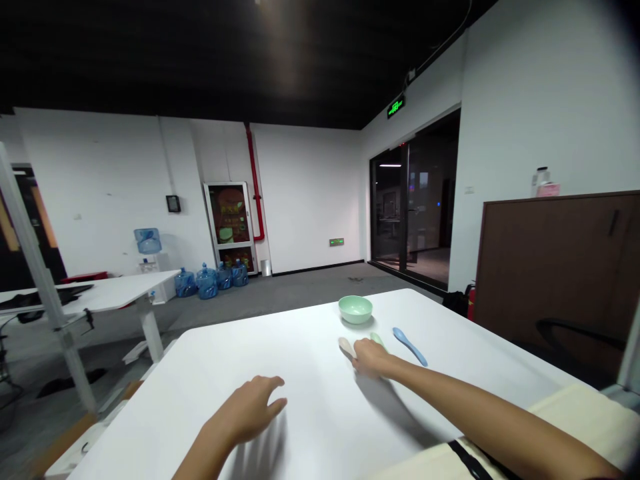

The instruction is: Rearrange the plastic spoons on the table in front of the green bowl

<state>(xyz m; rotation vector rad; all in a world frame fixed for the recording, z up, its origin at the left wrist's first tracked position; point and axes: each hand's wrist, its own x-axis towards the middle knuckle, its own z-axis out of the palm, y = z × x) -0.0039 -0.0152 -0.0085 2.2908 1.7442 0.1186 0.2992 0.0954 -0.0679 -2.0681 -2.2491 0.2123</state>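
Note:
My right hand (pixel 371 358) reaches across the white table, its fingers closed at the handle of a beige spoon (pixel 345 346), whose bowl end points away to the left. A light green spoon (pixel 379 341) lies just behind that hand, its lower part hidden by it. To the right rests a blue spoon (pixel 410 347), apart from my fingers. Farther back stands a mint green bowl (pixel 355 309), upright. My left hand (pixel 254 408) hovers over the table's left half with thumb and fingers apart, holding nothing.
The white table (pixel 300 353) has rounded far corners. Cream cloth (pixel 575 427) with a black strap lies at its near right edge. A brown cabinet (pixel 550 267) stands to the right, another white table (pixel 120 291) to the left, and blue water jugs (pixel 207 283) by the wall.

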